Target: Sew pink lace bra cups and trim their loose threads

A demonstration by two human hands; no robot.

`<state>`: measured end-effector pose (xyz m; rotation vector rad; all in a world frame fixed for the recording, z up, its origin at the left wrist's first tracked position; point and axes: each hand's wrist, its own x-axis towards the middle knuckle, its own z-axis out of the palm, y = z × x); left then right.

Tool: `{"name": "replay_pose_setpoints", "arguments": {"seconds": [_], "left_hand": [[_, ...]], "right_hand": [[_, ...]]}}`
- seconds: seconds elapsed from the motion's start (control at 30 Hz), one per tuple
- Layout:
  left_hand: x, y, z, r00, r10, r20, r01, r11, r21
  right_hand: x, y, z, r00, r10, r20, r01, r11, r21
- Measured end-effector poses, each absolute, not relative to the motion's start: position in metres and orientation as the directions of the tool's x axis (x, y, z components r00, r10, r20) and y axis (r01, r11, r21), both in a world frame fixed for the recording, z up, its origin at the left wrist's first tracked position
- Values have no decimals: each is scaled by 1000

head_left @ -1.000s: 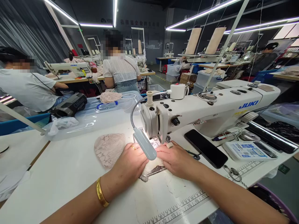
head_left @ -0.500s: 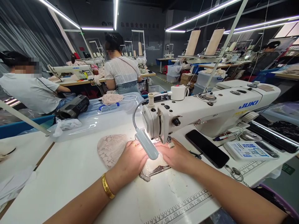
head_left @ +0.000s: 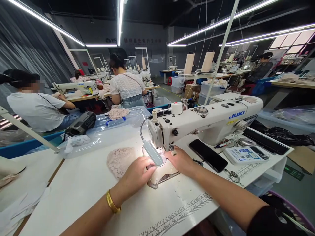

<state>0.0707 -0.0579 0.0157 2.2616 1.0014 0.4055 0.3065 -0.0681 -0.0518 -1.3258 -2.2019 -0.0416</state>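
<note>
In front of me stands a white JUKI sewing machine [head_left: 209,126]. A grey lamp head [head_left: 153,153] on a bendable neck lights its needle area and blocks part of it. My left hand [head_left: 137,172] is left of the needle, fingers closed against the beige lace piece [head_left: 120,160], which lies on the table and runs in under that hand. The lamp hides some of its fingertips. My right hand [head_left: 181,160] rests right of the needle beside the presser foot, fingers drawn together and pointing at it. What those fingers press or hold is too small to make out.
A black phone [head_left: 208,155] and a white-and-blue box [head_left: 242,154] lie right of my right arm. A ruler strip [head_left: 179,214] runs along the front edge. Beyond the table are a clear plastic lid [head_left: 98,131], a black device [head_left: 81,123] and co-workers at other machines.
The view has shifted, so the machine appears further left and lower. My left hand has drawn slightly back from the needle, its thumb now more visible. My right hand stays by the presser foot.
</note>
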Motion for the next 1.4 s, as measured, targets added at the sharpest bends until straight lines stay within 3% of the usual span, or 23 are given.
{"name": "replay_pose_setpoints", "arguments": {"seconds": [0.07, 0.13, 0.23, 0.3, 0.4, 0.5, 0.67, 0.77, 0.83, 0.93, 1.03, 1.4], "left_hand": [[70, -69, 20, 667, 720, -191, 494, -236, 837], [71, -82, 20, 673, 639, -373, 397, 113, 911], [76, -102, 14, 627, 585, -515, 186, 529, 828], [81, -111, 9, 598, 612, -517, 16, 636, 772], [86, -115, 4, 598, 689, -409, -116, 580, 807], [86, -111, 3, 611, 705, -360, -85, 510, 856], [82, -105, 9, 634, 681, -366, 6, 469, 883], [81, -101, 14, 685, 649, -331, 57, 405, 913], [79, -98, 16, 697, 647, -308, 60, 375, 925], [76, -92, 12, 673, 677, -298, 26, 381, 924], [75, -87, 7, 659, 685, -311, 8, 408, 913], [74, -78, -1, 642, 673, -368, -38, 506, 862]], "right_hand": [[311, -73, -49, -304, 802, 515, 841, 480, -251], [315, -87, -42, -256, 784, 566, 832, 476, -284], [310, -122, -31, -207, 718, 665, 718, 573, -395], [301, -147, -27, -228, 679, 698, 635, 647, -422], [286, -177, -24, -359, 678, 641, 572, 703, -423], [283, -188, -21, -435, 702, 564, 537, 705, -463], [299, -167, -11, -201, 828, 524, 524, 542, -657], [304, -148, -7, -262, 935, 238, 318, 316, -894], [304, -138, -8, -336, 940, 55, 122, 101, -987], [300, -124, -13, -305, 950, -59, -69, -83, -994], [295, -114, -18, -288, 951, -110, -102, -144, -984], [290, -104, -28, -225, 970, -94, -228, -146, -963]]}}
